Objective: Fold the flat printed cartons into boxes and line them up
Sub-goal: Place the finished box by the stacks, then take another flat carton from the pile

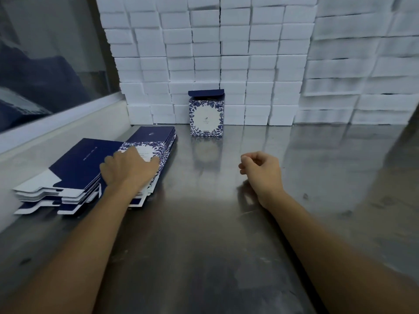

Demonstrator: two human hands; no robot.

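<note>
Bare forearms reach in over the steel table (204, 223), the left hand (127, 168) lying palm down with its fingers spread on the top sheet of the stack of flat cartons (145, 150) at the table's left side, beside a second stack (68, 173) of the same navy blanks. Off to the right, the right hand (260, 168) rests on the bare metal with fingers loosely curled, holding nothing. One folded box (206, 114), blue-flowered with its lid flap up, stands at the back against the wall of white blocks (226, 53).
</note>
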